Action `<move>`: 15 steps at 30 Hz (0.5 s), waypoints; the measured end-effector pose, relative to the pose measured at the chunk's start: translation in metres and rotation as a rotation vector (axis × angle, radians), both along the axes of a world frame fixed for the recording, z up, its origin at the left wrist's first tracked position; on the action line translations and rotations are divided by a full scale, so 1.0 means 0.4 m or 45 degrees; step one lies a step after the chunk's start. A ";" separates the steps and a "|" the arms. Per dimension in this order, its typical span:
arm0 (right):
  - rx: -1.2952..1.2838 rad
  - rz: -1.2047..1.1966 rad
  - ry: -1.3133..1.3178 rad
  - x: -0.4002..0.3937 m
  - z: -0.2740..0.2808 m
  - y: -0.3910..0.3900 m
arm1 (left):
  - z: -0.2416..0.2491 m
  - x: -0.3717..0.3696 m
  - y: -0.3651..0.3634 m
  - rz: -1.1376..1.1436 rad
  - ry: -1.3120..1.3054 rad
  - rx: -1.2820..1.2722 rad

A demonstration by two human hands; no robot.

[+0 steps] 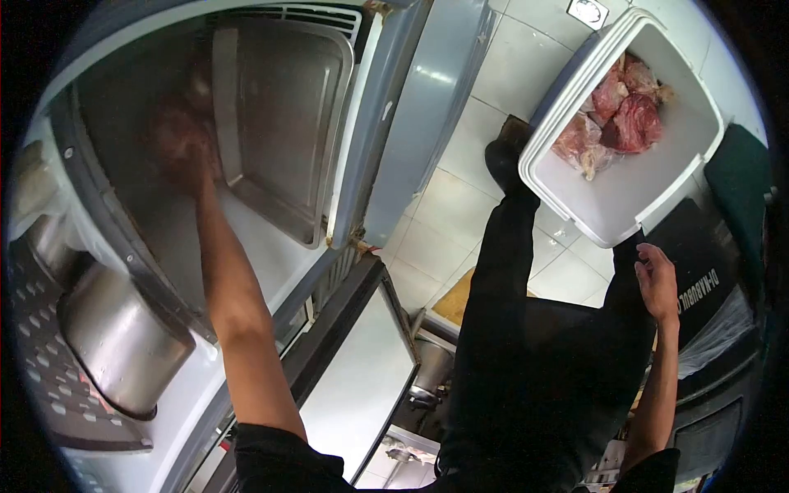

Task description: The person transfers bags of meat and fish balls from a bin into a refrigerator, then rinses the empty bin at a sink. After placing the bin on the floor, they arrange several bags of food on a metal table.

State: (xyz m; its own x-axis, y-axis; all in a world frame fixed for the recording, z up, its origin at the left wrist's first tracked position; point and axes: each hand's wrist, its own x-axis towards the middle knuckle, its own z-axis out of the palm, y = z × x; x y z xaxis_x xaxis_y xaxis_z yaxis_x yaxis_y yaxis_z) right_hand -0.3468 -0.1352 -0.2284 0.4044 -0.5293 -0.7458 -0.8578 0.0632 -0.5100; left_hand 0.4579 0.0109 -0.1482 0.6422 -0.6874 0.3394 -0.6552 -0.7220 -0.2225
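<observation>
My left arm reaches deep into an opened fridge compartment, where my left hand (197, 160) is at a dim, reddish lump (174, 131). Shadow hides the fingers, and I cannot tell whether they grip it. Beside that hand, a metal tray (283, 115) leans on its edge against the compartment's side. My right hand (657, 283) hangs with loosely bent fingers and nothing in them, just below the near corner of a white plastic tub (604, 205). Inside the tub lie several chunks of raw meat (633, 123), some wrapped in clear plastic.
A steel container (123, 337) stands on the left near a perforated dark panel (57, 345). The blue-grey fridge door (436, 90) stands open between compartment and tub. White tiles (460, 205) cover the floor. A black box with clear plastic (715, 329) is at the right.
</observation>
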 end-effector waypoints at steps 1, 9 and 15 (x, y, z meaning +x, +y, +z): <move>0.004 0.015 -0.012 0.006 -0.012 0.007 | -0.017 0.002 0.003 0.014 -0.042 -0.053; 0.064 -0.011 -0.124 0.114 -0.041 0.038 | 0.016 -0.107 -0.006 -0.159 -0.054 -0.297; 0.031 -0.007 -0.102 0.105 -0.017 0.016 | 0.032 -0.032 0.059 -0.029 -0.082 -0.191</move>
